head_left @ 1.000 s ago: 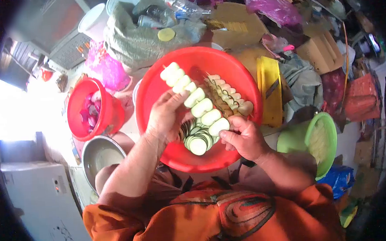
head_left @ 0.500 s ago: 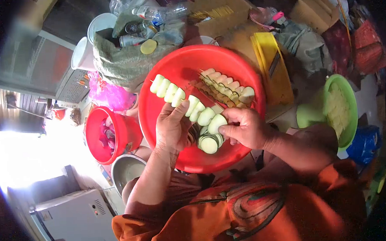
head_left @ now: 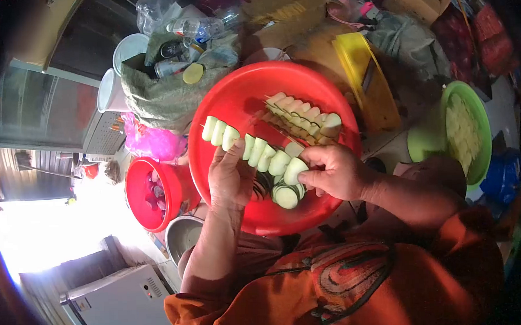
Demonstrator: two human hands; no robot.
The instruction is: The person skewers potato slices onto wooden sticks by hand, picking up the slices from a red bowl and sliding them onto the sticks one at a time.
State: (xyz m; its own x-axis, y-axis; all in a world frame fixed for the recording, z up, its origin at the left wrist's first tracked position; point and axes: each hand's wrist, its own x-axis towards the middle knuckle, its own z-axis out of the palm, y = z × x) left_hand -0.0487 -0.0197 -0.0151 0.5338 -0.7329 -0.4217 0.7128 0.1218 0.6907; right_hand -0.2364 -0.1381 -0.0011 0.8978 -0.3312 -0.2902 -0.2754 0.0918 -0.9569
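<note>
A skewer of pale green vegetable slices slants across the red basin, held between my two hands. My left hand is closed around its middle, the thumb set in a gap between slices. At the lower right end, my right hand pinches the large end slice with thumb and fingers. Below the skewer, a stack of loose round slices with dark green rims lies in the basin, partly hidden by my hands. Several filled skewers rest at the basin's far right side.
A yellow slicer stands beyond the basin. To the right is a green basin of pale slices. A red bucket with purplish pieces and a metal bowl sit at left. Behind stands a sack with bottles and cans.
My left thumb has shifted along the skewer toward its upper left end, with fewer slices beyond it now. My right hand keeps its pinch. The whole view has turned slightly.
</note>
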